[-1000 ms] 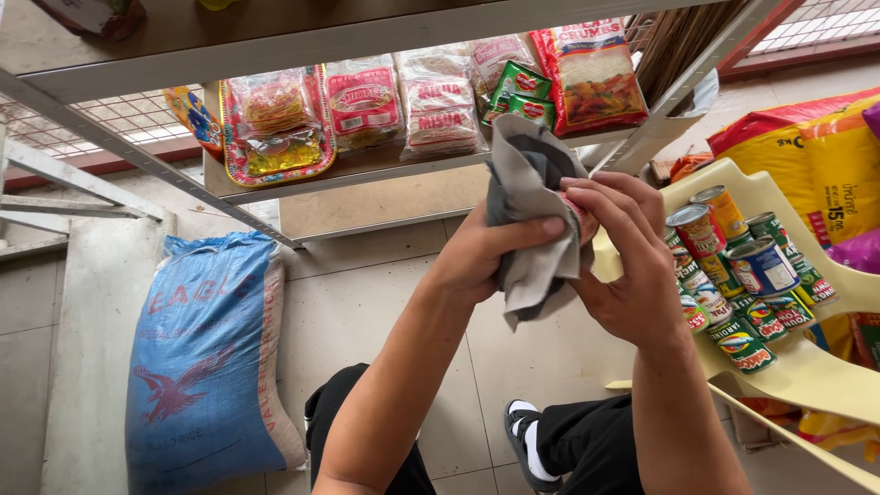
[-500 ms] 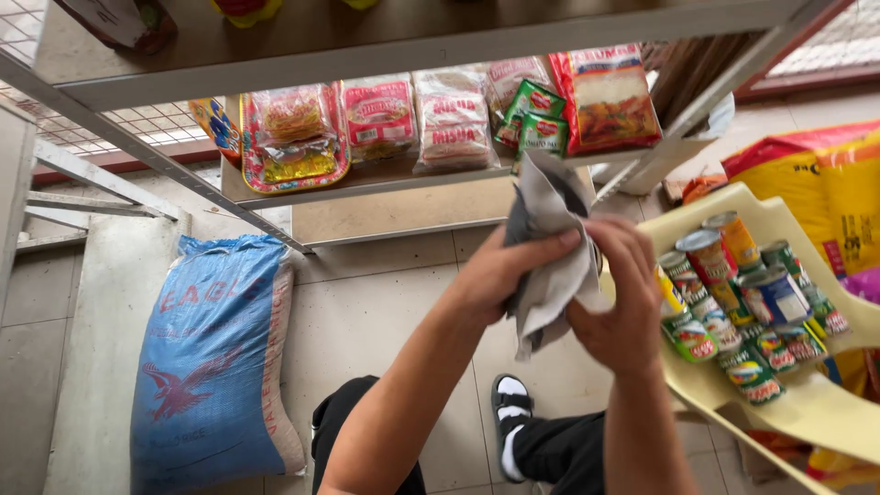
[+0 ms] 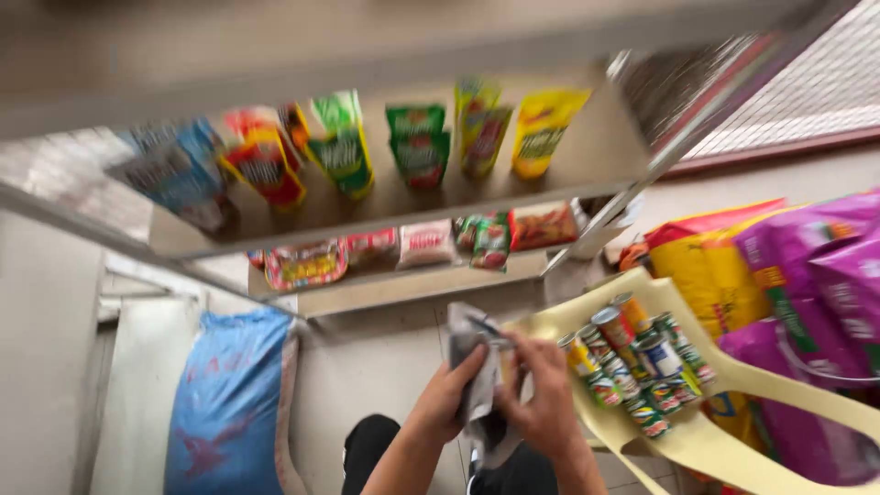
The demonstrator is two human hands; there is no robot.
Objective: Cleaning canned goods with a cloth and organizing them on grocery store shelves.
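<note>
Both my hands hold a crumpled grey cloth (image 3: 477,367) low in the head view, in front of a metal shelf rack. My left hand (image 3: 449,394) grips its left side. My right hand (image 3: 541,394) pinches its right side. The cloth hangs down between them above my dark trousers (image 3: 376,449). Just right of my right hand, several tins (image 3: 632,367) lie on the seat of a pale yellow plastic chair (image 3: 715,449).
The upper shelf (image 3: 394,202) carries several standing pouches in blue, red, green and yellow. The lower shelf (image 3: 403,284) holds flat snack packets. A blue sack (image 3: 225,403) leans at the left. Yellow and purple sacks (image 3: 788,266) are stacked at the right.
The view has tilted up, so a higher shelf with pouches now shows. My hands and the cloth sit lower in the picture, still gripping it together.
</note>
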